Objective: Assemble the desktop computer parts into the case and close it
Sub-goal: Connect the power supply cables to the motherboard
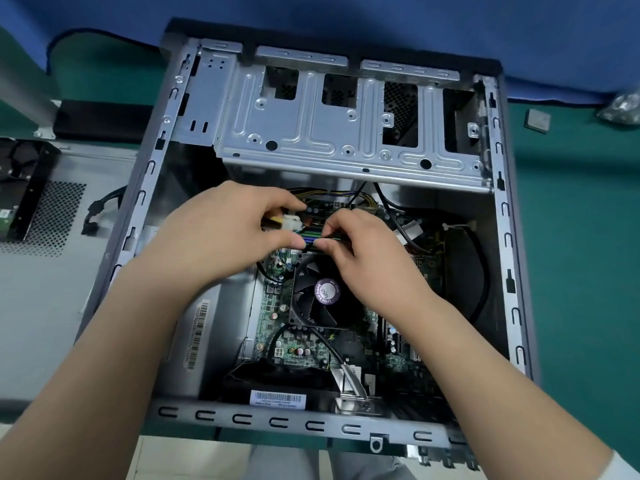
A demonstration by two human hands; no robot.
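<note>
The open grey computer case lies on its side with the green motherboard inside. A black CPU fan sits at its middle. Just beyond the fan, both hands meet over the memory slots. My left hand pinches one end of a thin green memory stick, with a white power connector and its yellow wires lying under its fingers. My right hand pinches the stick's other end. The stick's lower edge and the slot are hidden by my fingers.
A silver drive cage spans the case's far side. The grey side panel lies flat to the left, a black cable beside it. A small square chip rests on the green mat at right. Black cables loop inside the case's right half.
</note>
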